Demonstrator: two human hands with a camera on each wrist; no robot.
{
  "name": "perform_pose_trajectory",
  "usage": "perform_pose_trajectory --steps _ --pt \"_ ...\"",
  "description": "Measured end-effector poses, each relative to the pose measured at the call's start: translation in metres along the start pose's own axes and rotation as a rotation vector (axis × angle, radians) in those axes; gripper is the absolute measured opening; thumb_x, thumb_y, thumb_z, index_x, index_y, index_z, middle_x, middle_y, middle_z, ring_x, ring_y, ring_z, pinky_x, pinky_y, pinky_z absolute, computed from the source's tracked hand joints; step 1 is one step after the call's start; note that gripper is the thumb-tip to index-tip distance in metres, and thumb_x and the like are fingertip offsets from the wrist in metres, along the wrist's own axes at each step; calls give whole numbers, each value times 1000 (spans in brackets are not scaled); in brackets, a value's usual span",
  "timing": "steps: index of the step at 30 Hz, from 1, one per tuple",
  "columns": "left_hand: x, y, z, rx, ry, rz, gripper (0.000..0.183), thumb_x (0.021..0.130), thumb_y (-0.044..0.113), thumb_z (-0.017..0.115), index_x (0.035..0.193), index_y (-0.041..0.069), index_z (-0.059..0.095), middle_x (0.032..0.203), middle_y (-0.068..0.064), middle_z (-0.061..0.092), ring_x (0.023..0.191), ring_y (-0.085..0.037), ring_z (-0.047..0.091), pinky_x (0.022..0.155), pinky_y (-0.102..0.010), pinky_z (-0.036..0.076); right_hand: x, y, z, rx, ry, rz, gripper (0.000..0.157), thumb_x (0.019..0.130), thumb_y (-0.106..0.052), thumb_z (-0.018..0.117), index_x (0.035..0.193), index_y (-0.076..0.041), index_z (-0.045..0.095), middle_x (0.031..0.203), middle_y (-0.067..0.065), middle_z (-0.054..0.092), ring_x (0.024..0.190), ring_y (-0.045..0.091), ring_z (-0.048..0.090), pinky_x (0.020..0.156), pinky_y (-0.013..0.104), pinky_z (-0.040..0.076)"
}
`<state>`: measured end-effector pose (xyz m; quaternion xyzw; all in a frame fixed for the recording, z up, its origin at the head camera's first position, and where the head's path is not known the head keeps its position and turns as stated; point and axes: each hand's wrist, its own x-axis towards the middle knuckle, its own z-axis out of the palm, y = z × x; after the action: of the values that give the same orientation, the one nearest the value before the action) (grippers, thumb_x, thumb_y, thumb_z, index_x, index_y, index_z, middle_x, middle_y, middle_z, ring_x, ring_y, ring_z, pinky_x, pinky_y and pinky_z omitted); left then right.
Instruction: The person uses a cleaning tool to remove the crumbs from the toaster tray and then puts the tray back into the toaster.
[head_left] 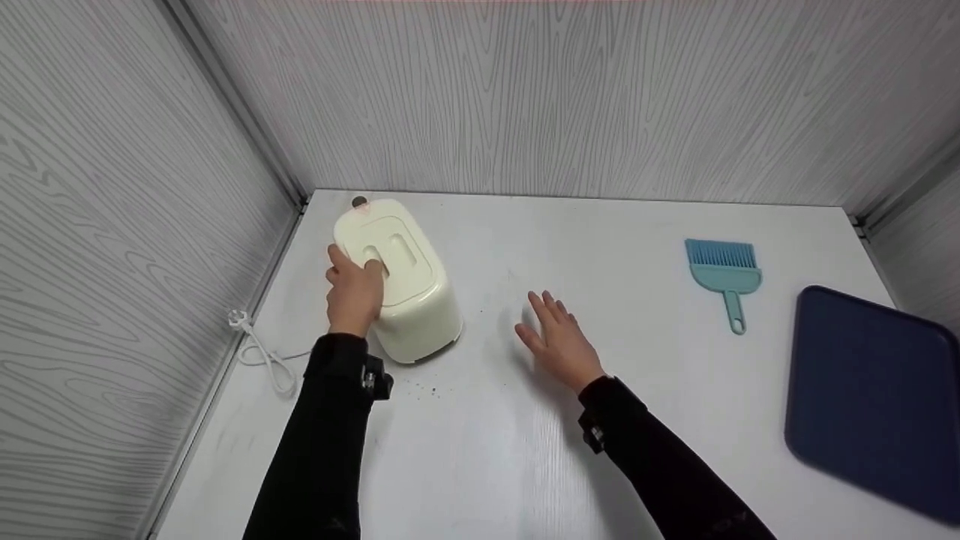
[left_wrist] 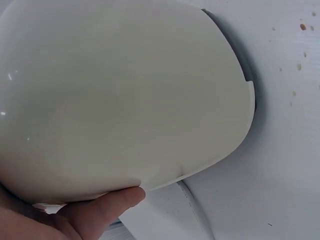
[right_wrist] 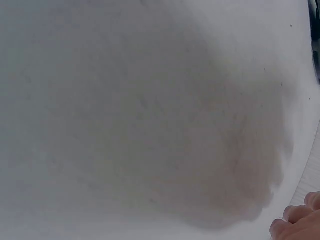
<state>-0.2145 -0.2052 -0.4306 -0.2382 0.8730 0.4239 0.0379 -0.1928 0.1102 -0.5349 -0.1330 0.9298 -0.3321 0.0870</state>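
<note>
A cream toaster (head_left: 416, 322) with two long recesses in its top and a brown knob at its far end stands at the left of the table. My left hand (head_left: 356, 294) grips its left side, thumb at the near recess on top and fingers along the side wall. In the left wrist view, a finger (left_wrist: 107, 207) lies against the smooth cream wall. Over the table to the right of the toaster, my right hand (head_left: 562, 345) holds nothing, its fingers extended and slightly spread. The right wrist view catches only its fingertips (right_wrist: 295, 222), with a shadow on the table.
A white cord with a plug (head_left: 259, 349) lies left of the toaster. Small crumbs (head_left: 433, 390) dot the white table (head_left: 480, 465) near it. Farther right lie a teal hand brush (head_left: 725, 277) and a dark blue tray (head_left: 870, 397). Wood-grain panels (head_left: 525, 97) enclose the table.
</note>
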Motion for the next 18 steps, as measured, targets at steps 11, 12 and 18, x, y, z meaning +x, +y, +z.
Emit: perform_pose_trajectory --steps 11,12,18 --pt "-6 15 21 -30 2 -7 81 105 37 29 160 7 -22 167 -27 15 134 -49 45 111 -55 39 -1 -10 19 198 -10 33 73 107 -51 48 166 -17 22 170 12 23 156 28 24 126 47 22" --pt "-7 17 23 -35 4 -7 82 105 37 29 160 7 -23 168 -26 13 134 -49 45 111 -54 39 -1 -11 21 217 -10 35 73 108 -51 48 166 -16 22 170 12 24 156 28 24 127 46 22" --pt "-10 24 33 -51 32 -23 80 106 36 29 160 5 -22 167 -27 13 130 -48 49 110 -53 41 0 -18 28 306 -10 86 73 108 -50 47 166 -14 22 167 13 31 154 30 29 126 46 23"
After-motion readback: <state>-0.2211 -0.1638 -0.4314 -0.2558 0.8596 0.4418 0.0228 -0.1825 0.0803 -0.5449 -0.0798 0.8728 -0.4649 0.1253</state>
